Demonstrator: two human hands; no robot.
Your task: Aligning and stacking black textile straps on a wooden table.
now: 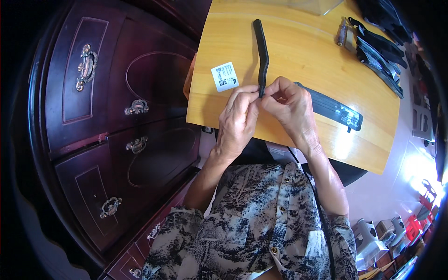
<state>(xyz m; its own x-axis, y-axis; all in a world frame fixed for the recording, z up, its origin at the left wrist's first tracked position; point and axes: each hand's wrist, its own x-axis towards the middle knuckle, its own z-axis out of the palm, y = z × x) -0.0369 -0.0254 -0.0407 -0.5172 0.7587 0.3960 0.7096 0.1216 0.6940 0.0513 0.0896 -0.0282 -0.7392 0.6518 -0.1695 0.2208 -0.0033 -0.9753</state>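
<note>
Both my hands meet over the near part of a light wooden table (pixel 291 60). Between their fingertips is the near end of a long black strap (pixel 262 53), which runs away from me with a slight bend. My left hand (pixel 238 119) pinches that end between thumb and fingers. My right hand (pixel 291 105) pinches at the same end from the other side; the very tip is hidden by fingers. Left of the strap lies a white printed card (pixel 225 77). A flat dark plastic-wrapped piece (pixel 331 108) lies to the right, partly behind my right hand.
Dark red wooden cabinets (pixel 158 79) with ornate handles stand close on the left. At the table's far right lie dark packaged items (pixel 380 58) and a small slim tool (pixel 342 32). Clear plastic (pixel 317 4) rests at the far edge. Plastic stools (pixel 368 238) stand on the floor at lower right.
</note>
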